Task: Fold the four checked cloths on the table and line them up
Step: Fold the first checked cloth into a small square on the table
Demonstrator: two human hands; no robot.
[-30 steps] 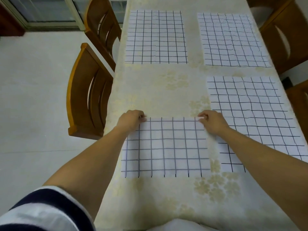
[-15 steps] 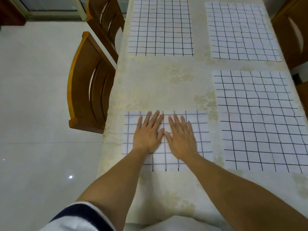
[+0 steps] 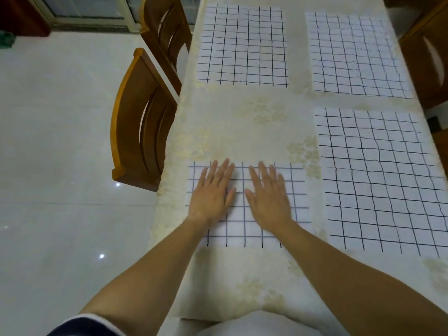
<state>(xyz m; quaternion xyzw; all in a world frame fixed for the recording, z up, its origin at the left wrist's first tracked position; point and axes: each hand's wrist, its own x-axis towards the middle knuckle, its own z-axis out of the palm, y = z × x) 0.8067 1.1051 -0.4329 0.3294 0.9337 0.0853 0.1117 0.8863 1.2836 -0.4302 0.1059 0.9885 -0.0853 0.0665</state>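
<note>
At the near left corner of the table (image 3: 242,122), the small checked cloth (image 3: 299,190) lies flat under both my palms. My left hand (image 3: 213,192) and right hand (image 3: 269,197) rest on it side by side, fingers straight and a little spread. They press down and grip nothing. I judge this cloth to be folded, since it covers about half the area of the others.

The far left cloth (image 3: 242,44), far right cloth (image 3: 356,54) and near right cloth (image 3: 378,178) lie spread out, well apart from my hands.

The main risk is in the smoothing. If I sweep my palms outward with too much weight, the top layer may creep over the lower one, and the edges will no longer match. The pale tablecloth beneath looks slick, so the whole cloth could also slide towards the left edge, which is near, just beside the wooden chair (image 3: 138,132).

If I lift off too fast, the fold may spring open, as thin fabric holds a crease poorly. A skewed first cloth would make a poor guide for lining up the rest. The near right cloth is wrinkled and sits close to the right edge, so a careless reach could drag it off the table.
</note>
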